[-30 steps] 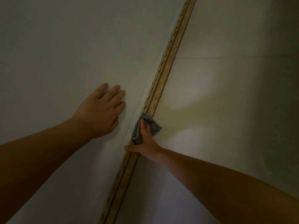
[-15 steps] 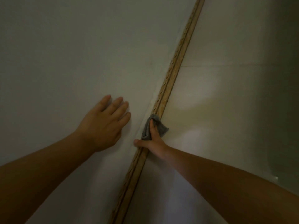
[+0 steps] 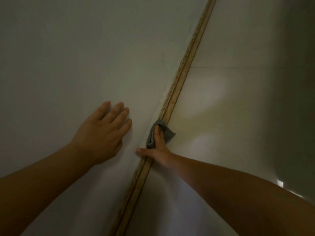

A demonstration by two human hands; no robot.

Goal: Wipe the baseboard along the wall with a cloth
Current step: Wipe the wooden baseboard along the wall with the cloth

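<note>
A narrow wooden baseboard (image 3: 185, 65) runs diagonally from the bottom centre to the top right, between the pale wall (image 3: 68, 48) and the floor. My right hand (image 3: 159, 150) presses a small grey cloth (image 3: 167, 132) against the baseboard at mid-frame. One straight finger lies over the cloth, and the thumb is spread out onto the wall side. The other fingers are hidden by the cloth. To the left of the cloth, my left hand (image 3: 102, 133) lies flat on the wall with its fingers extended.
Glossy pale floor tiles (image 3: 238, 116) fill the right side, with one tile joint crossing at upper right. A dark shadowed area lies along the far right edge. Nothing else stands near the baseboard.
My right hand has slid the cloth a short way farther up the baseboard. My left hand has shifted along the wall with it, still flat.
</note>
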